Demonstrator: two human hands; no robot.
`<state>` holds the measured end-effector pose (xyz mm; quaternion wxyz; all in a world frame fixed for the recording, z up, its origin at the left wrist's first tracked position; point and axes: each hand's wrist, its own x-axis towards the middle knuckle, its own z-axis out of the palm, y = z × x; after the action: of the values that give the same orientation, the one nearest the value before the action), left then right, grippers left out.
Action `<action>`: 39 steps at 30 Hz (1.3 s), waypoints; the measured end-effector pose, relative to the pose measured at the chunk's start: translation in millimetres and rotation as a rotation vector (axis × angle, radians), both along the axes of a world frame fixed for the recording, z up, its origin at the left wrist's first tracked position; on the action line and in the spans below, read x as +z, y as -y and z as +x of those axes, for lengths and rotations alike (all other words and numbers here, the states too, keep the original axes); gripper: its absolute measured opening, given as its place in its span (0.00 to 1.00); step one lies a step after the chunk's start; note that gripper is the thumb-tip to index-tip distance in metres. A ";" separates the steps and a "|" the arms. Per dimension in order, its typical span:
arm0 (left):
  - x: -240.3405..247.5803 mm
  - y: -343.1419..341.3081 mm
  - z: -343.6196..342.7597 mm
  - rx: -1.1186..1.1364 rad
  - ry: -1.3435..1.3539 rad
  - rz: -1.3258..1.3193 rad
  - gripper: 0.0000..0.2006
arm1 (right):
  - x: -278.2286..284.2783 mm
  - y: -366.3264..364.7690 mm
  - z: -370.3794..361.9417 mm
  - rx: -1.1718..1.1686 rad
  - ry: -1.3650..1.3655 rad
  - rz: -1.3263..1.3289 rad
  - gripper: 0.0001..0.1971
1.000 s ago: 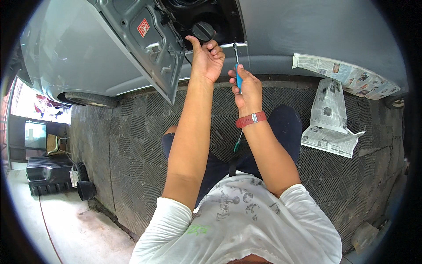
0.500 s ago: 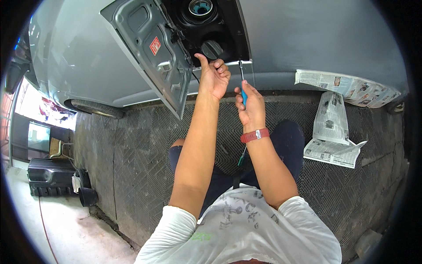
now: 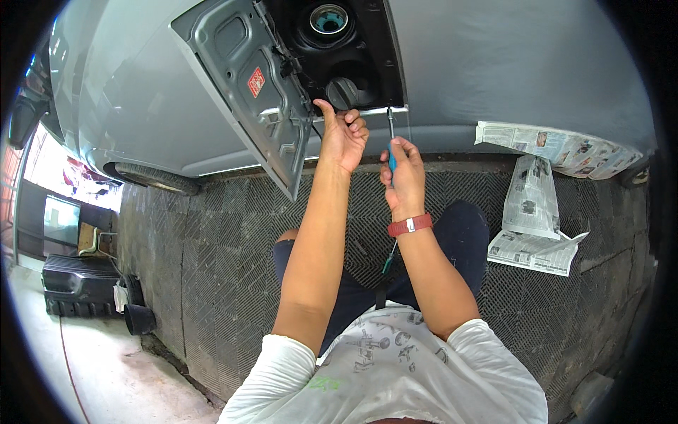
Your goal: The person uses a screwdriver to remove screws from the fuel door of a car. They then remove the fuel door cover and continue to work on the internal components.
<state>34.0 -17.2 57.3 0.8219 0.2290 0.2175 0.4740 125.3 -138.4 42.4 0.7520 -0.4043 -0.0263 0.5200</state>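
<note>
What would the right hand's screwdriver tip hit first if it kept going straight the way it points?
The right hand aims the screwdriver at the lower edge of the fuel filler recess, probably right there; depth is unclear.

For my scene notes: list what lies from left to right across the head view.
Black ridged case → open grey fuel door → left hand → right hand holding blue-handled screwdriver → folded newspaper sheets.

Both bare forearms are stretched forward and upward from the lower edge. The left hand is raised with fingers curled and thumb extended. The right hand is closed in a fist-like grip, a red band worn at the wrist.
</note>
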 end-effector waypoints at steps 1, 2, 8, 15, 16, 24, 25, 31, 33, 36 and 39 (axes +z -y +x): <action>0.3 -0.6 -0.1 0.004 0.004 -0.013 0.42 | -2.8 -1.6 -0.4 -0.003 0.101 -0.019 0.11; 0.5 -1.1 0.1 -0.003 0.004 -0.015 0.42 | -8.0 -3.9 -1.0 -0.007 0.202 -0.039 0.11; 2.2 4.0 1.1 -0.019 -0.022 0.021 0.40 | -16.5 1.6 19.1 0.170 -0.203 0.190 0.12; 7.9 7.2 11.5 -0.053 -0.031 0.078 0.53 | -9.8 -1.4 8.3 0.007 0.295 -0.012 0.14; 9.4 7.8 14.6 -0.057 -0.044 0.086 0.54 | -13.8 -1.6 8.7 0.002 0.377 -0.018 0.13; 11.2 5.9 24.5 -0.059 -0.061 0.131 0.58 | -8.3 -4.6 14.6 0.100 0.334 -0.068 0.12; 12.1 5.5 25.6 -0.058 -0.063 0.138 0.58 | 0.2 -1.5 17.7 0.125 0.258 -0.040 0.12; 9.2 7.7 32.8 -0.012 -0.047 0.117 0.56 | 4.9 0.8 20.3 0.145 0.052 0.012 0.11; 5.5 9.4 35.5 0.066 -0.055 0.085 0.51 | -1.0 -0.4 19.3 0.149 0.089 -0.004 0.10; 5.9 12.7 40.2 0.189 -0.069 0.016 0.41 | -9.8 -1.6 23.9 0.190 0.082 0.032 0.10; 4.9 23.2 44.6 0.449 -0.343 0.051 0.40 | -10.2 -0.8 25.4 0.209 0.103 0.034 0.11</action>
<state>78.6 -40.3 62.2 0.6414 0.2727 0.3866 0.6039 150.7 -137.6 32.1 0.6980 -0.4126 -0.1158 0.5737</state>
